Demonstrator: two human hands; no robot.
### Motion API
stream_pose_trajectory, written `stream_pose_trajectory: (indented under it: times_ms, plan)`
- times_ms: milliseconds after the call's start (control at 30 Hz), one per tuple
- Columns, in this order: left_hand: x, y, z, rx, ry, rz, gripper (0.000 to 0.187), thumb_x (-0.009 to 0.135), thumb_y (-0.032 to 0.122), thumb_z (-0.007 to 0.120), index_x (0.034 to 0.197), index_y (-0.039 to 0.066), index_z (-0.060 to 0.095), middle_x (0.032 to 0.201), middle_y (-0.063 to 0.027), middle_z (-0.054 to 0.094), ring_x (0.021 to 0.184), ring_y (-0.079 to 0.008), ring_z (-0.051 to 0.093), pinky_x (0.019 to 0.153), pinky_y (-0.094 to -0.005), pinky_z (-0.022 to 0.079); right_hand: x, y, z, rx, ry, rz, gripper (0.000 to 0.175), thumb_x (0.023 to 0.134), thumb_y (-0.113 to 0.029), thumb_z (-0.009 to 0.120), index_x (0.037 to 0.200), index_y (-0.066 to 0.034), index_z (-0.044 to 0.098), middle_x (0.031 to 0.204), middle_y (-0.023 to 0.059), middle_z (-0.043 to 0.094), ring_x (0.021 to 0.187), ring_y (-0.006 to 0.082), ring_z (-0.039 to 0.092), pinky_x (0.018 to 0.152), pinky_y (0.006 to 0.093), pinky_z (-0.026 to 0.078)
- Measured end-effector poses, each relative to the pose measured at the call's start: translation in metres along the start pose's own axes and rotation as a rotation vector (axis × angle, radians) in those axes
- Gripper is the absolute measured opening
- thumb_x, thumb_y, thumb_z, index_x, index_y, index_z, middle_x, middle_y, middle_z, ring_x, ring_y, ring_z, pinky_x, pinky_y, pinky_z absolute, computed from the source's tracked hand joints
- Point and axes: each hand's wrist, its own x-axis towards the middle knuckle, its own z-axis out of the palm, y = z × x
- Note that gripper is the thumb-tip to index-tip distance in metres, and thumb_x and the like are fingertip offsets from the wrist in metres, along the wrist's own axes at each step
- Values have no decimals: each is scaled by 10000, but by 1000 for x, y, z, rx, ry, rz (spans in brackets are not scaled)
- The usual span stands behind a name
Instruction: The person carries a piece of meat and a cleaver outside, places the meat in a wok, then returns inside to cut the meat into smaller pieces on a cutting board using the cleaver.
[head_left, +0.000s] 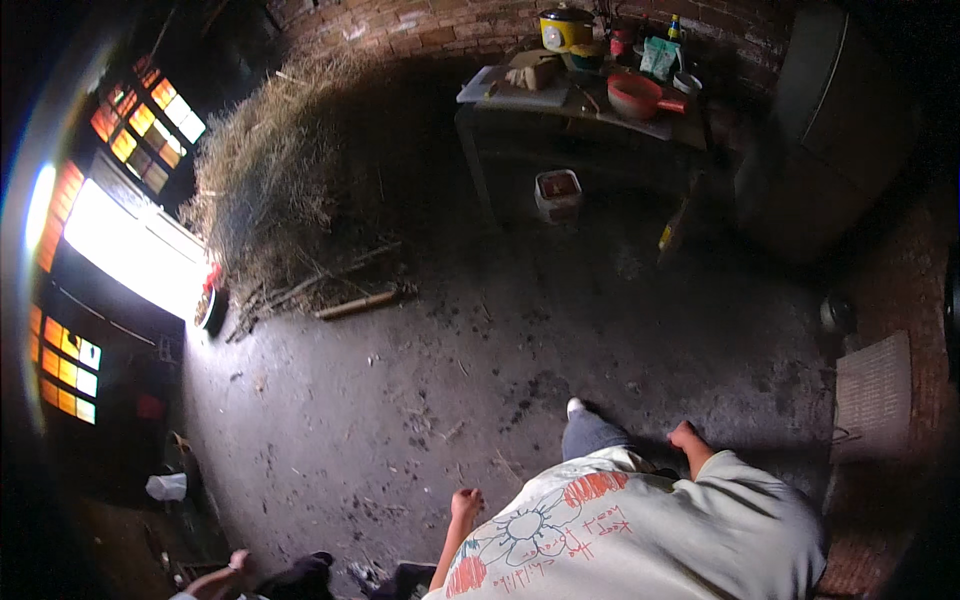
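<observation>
My left hand (466, 502) hangs beside my body over the concrete floor (360, 435), its fingers curled in and nothing seen in it. On the other side my right hand (682, 436) is held out low, curled like a fist, with no object visible in it. Neither hand touches anything. Between them, one leg in grey trousers (592, 435) with a light shoe reaches forward. Ahead stands a table (469, 124) bearing a red pan (634, 96), a white cutting board (544, 94) and a yellow electric cooker (566, 31).
A heap of dry straw (277, 157) fills the far left, with a wooden stick (356, 305) at its foot. A white bucket (558, 196) stands under the table. Bright light enters the doorway (135, 247). Another person's hand (240, 559) shows at bottom left. A refrigerator (817, 112) stands right.
</observation>
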Motion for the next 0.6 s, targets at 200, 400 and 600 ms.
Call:
stream_pose_trajectory:
  times_ms: [200, 400, 600]
  plan:
    - [12, 104, -25, -292, 130, -160, 143, 832, 119, 551, 806, -13, 599, 638, -112, 607, 491, -203, 581, 381, -293, 413, 70, -194, -89, 591, -537, -72, 416, 861, -301, 539, 542, -48, 455, 398, 74, 444, 290, 159, 393, 290, 319, 282]
    - [59, 244, 18, -260, 136, -84, 133, 826, 127, 559, 838, -1, 590, 658, -103, 617, 477, -185, 575, 411, -286, 420, 171, -343, -112, 507, -440, -257, 222, 766, -189, 634, 658, -32, 521, 543, 70, 547, 394, 138, 492, 351, 288, 392]
    - [180, 243, 0, -360, -28, -131, 159, 825, 144, 567, 841, -13, 584, 681, -116, 630, 515, -216, 599, 430, -309, 447, 215, -420, -87, 512, -684, -316, 175, 755, -154, 640, 679, -21, 555, 555, 73, 564, 401, 136, 508, 348, 285, 394]
